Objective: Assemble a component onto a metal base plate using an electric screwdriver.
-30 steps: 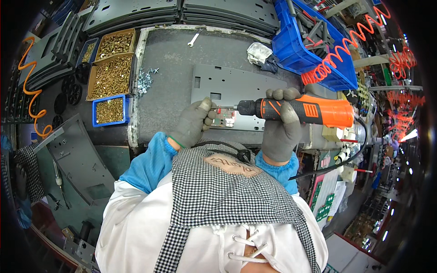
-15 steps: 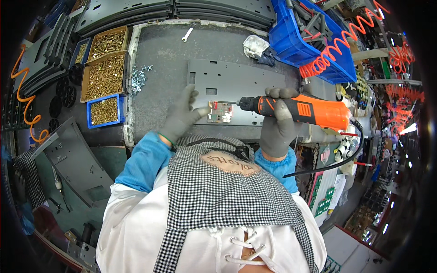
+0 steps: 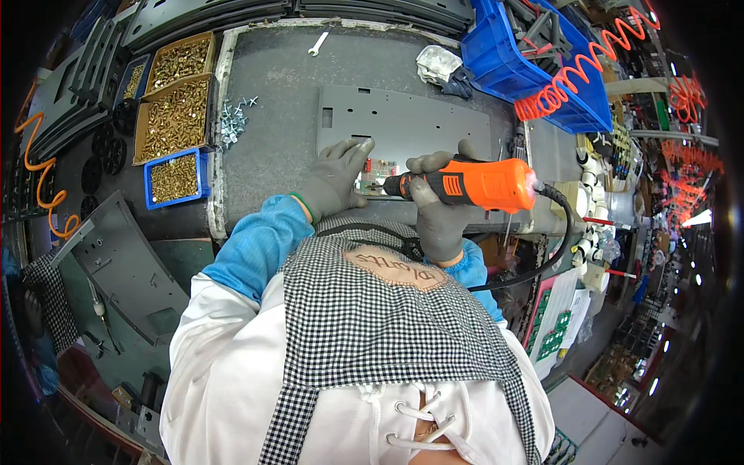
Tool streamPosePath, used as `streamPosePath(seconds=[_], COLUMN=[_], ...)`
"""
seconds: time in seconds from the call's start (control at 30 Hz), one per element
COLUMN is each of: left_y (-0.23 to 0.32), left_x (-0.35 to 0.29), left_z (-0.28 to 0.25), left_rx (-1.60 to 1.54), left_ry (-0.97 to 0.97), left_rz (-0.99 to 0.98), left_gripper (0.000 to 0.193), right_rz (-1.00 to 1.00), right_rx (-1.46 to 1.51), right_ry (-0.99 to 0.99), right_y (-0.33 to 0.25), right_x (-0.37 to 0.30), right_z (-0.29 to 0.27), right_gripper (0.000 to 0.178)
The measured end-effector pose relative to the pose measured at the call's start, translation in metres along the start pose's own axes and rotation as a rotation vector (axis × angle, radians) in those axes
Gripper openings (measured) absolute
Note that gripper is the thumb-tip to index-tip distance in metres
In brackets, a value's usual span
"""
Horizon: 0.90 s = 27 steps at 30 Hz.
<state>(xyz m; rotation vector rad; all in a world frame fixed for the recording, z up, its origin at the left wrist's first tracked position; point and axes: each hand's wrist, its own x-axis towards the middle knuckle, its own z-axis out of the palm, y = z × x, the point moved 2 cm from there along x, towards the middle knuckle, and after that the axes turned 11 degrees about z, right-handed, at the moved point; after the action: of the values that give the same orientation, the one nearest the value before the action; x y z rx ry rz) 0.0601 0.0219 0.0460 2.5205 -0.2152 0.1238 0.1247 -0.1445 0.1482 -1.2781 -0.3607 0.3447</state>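
Gloved in grey, the right hand (image 3: 440, 225) is closed around the body of an orange and black electric screwdriver (image 3: 496, 184), which lies level in the grip with its bit pointing left. Opposite it, I have the left hand (image 3: 333, 184) with its fingers stretched forward and the thumb parted from them; I see nothing pinched between them, and I cannot tell how firmly they press. That hand is at the left edge of a small circuit board (image 3: 381, 167), partly hidden by the fingers and the driver's nose, and the bit reaches over its near part. The board sits on the near side of a flat grey metal panel (image 3: 418, 112) with cut-outs, resting on the dark bench (image 3: 271, 74).

Farther off, I make out an open-ended wrench (image 3: 318, 44) on the far side and a crumpled white cloth (image 3: 438, 63) to the far right, near a blue crate (image 3: 492, 58). A red coiled hose (image 3: 535, 107) hangs in front of that crate. On the left, loose silver screws (image 3: 232, 124) lie beside a brown box of brass-coloured fasteners (image 3: 174, 120), with a small blue bin (image 3: 204, 175) on its near side.
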Motion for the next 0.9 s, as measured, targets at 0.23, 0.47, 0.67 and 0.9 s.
streamPosePath(seconds=[0.23,0.47,0.67,0.9], left_y=[-0.005,-0.005,-0.009,-0.007], left_x=[0.003,0.005,0.006,0.004], left_z=[0.005,0.002,0.005,0.009], left_rx=[0.026,0.026,0.042,0.027], left_ry=[0.025,0.019,0.041,0.021], left_rz=[0.014,0.016,0.035,0.018], left_gripper=[0.113,0.107,0.103,0.101], right_rz=[0.022,0.013,-0.039,-0.052], right_rx=[-0.007,-0.002,-0.013,-0.037], right_ry=[-0.005,-0.034,-0.142,-0.296], right_y=[0.007,0.010,0.016,0.017], right_x=[0.001,0.001,0.000,0.004], right_z=[0.000,0.003,0.004,0.004], right_gripper=[0.084,0.085,0.086,0.084])
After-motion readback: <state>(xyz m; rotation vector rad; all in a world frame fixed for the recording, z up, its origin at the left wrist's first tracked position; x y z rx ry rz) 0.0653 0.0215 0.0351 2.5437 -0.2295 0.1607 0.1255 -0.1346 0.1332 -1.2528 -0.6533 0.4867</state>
